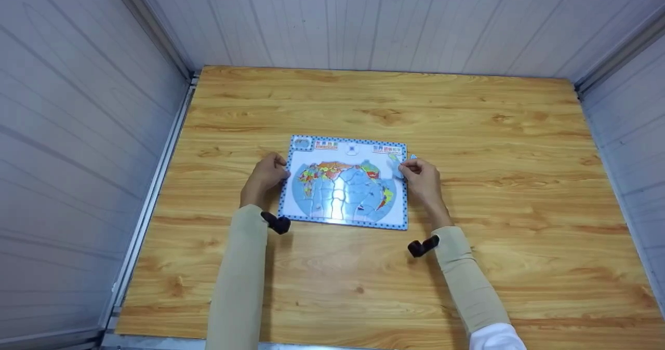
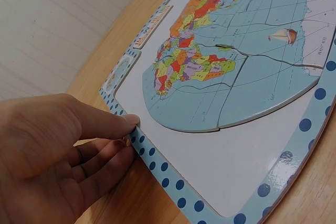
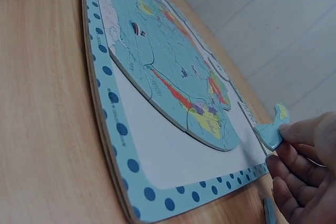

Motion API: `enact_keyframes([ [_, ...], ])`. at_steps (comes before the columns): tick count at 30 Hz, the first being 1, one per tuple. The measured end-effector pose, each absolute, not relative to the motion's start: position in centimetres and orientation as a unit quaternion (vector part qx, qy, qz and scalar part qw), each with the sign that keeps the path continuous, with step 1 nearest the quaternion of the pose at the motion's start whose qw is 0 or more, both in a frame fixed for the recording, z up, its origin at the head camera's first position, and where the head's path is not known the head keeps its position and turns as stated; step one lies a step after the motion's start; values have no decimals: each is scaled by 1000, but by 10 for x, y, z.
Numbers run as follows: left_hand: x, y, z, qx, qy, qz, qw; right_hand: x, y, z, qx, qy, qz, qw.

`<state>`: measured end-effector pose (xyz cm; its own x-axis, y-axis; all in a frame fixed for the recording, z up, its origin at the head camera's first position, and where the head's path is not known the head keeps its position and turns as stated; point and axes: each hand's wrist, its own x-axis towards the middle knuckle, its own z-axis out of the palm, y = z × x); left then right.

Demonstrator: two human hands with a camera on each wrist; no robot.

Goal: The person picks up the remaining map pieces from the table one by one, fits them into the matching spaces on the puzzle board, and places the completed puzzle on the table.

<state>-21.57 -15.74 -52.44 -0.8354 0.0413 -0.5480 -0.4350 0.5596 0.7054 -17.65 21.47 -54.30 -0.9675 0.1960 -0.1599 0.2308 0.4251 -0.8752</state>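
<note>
A world map jigsaw board with a blue dotted border lies flat on the table, many map pieces fitted together in its middle. My left hand grips the board's left edge, thumb on the dotted border and fingers curled against the side, as the left wrist view shows. Above the board's upper right part, my right hand pinches a light blue puzzle piece with a yellow-green patch between thumb and fingers. Another blue puzzle piece lies on the table beside the board's right edge, partly hidden by that hand.
The wood-grain table extends around the board on all sides. Pale panel walls rise behind it and on both sides. Bright glare covers the lower middle of the map in the head view.
</note>
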Motion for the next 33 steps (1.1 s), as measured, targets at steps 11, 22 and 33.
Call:
enact_keyframes([
  [11,-215,-156,-523,-130,839,457,266,-178,210,-544,119,845,-521,23],
  [22,-217,-157,-527,-86,867,428,238,-180,205,-547,92,855,-510,17],
  [33,-217,-157,-526,-105,858,439,245,-180,200,-544,94,864,-493,41],
])
